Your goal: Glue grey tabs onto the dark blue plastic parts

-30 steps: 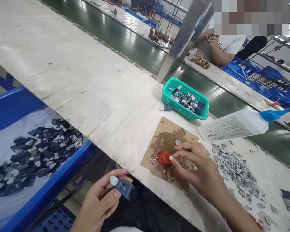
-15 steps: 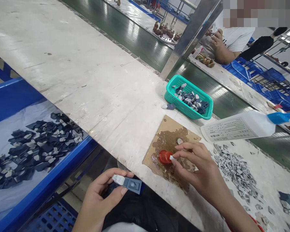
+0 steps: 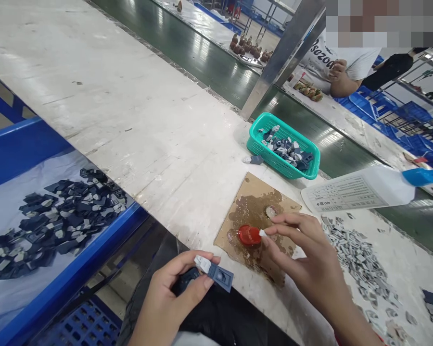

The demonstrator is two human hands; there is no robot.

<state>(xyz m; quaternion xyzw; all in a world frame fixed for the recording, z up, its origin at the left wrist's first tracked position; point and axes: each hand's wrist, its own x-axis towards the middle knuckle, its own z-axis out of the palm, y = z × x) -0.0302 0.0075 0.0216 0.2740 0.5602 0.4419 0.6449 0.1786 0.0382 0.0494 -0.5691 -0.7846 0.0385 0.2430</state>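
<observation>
My left hand (image 3: 180, 293) is closed on a dark blue part with a light grey end (image 3: 216, 275), held between thumb and fingers just off the table edge. Another dark piece shows partly inside that hand. Pinched in the fingertips of my right hand (image 3: 306, 254) is a small whitish piece (image 3: 262, 233), at the rim of a red cap (image 3: 249, 235). Whether the piece touches the cap I cannot tell. The cap lies on a stained, wet-looking cardboard sheet (image 3: 234, 211).
A green basket (image 3: 256, 144) holds blue and grey parts; one similar part (image 3: 253, 159) lies beside it. A glue bottle (image 3: 361, 190) lies near loose grey pieces (image 3: 364, 264). At left, a blue tray (image 3: 126, 216) holds many parts. A co-worker (image 3: 346, 72) sits across the conveyor (image 3: 209, 77).
My left hand has moved right with the blue part, closer to the cardboard. My right hand has shifted slightly right, still pinching the small whitish piece. The co-worker's hands have moved.
</observation>
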